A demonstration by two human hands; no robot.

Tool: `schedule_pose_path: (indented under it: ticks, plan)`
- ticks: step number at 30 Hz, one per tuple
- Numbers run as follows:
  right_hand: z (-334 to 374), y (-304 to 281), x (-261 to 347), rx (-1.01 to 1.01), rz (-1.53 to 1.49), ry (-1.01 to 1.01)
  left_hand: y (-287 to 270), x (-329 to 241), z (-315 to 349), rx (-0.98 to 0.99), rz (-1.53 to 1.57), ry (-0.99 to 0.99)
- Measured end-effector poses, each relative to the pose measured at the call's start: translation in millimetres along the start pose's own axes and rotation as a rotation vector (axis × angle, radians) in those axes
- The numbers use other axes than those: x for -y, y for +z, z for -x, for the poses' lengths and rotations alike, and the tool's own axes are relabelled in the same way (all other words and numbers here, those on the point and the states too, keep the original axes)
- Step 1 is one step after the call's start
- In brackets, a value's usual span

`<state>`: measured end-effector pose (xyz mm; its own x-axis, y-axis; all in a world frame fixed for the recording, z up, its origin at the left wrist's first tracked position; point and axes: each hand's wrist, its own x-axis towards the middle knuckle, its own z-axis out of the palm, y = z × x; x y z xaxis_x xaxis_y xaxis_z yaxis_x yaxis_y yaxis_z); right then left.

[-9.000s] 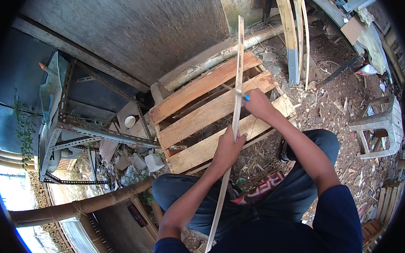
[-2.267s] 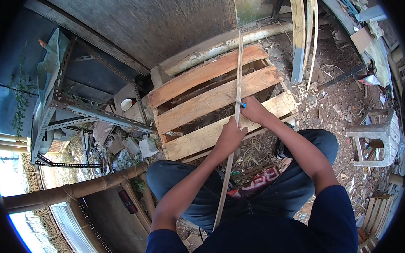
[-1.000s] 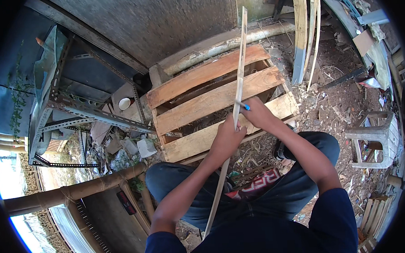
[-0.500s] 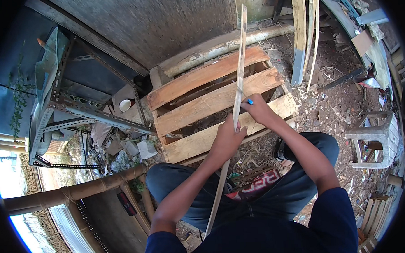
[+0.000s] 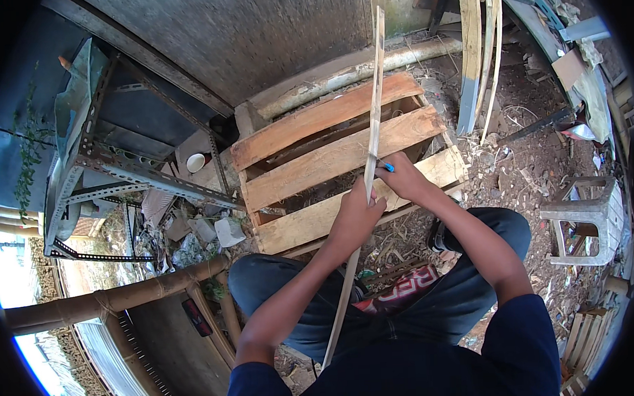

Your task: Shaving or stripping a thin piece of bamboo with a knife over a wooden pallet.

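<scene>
A long thin wooden strip (image 5: 377, 89) slants upright in front of me, its lower end running down beside my lap. My left hand (image 5: 356, 217) is closed around its middle. In my right hand (image 5: 405, 176) is a slim pen (image 5: 389, 167) with a blue end, held in a pinch close to the strip's right side. The pen's tip is too small to make out. Below both hands stands a slatted wooden crate (image 5: 343, 147) with three broad planks on top and gaps between them.
A perforated metal frame (image 5: 157, 178) stands at the left, with a white cup (image 5: 196, 163) and rubble near it. A bamboo pole (image 5: 123, 298) crosses the lower left. Long boards (image 5: 470, 50) lean at the back right. A weathered plastic stool (image 5: 586, 214) is at the right.
My right hand has shifted slightly left and down along the strip, turning the pen with it. The left hand and the strip stay nearly in place.
</scene>
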<state>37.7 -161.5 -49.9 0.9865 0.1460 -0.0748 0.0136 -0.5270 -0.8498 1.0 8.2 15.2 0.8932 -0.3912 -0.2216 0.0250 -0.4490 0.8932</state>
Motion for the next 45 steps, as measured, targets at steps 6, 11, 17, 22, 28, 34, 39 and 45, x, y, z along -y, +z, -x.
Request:
schedule_pose_path:
  ticks: [6,11,17,22,28,34,39,45]
  plan:
    - [-1,1,-5,0.014,-0.018,0.0,0,-2,1,0.014,0.013,-0.045]
    - [-1,4,-4,0.029,-0.01,0.005,0,-4,2,0.011,-0.02,-0.056]
    - [-2,8,-10,0.037,-0.017,0.001,2,1,0,0.012,-0.033,-0.055]
    - [-3,12,-22,0.015,-0.044,-0.046,2,0,0,0.022,-0.041,-0.061]
    - [-3,9,-12,0.028,0.006,-0.003,5,4,-1,0.0,-0.057,-0.05]
    - [-2,8,-9,0.038,0.025,0.026,6,4,-2,0.028,-0.065,-0.081]
    - [-1,8,-10,0.014,0.045,-0.007,8,5,-1,0.024,-0.066,-0.081]
    - [0,7,-7,0.0,0.049,-0.036,5,2,-2,0.09,-0.12,-0.102]
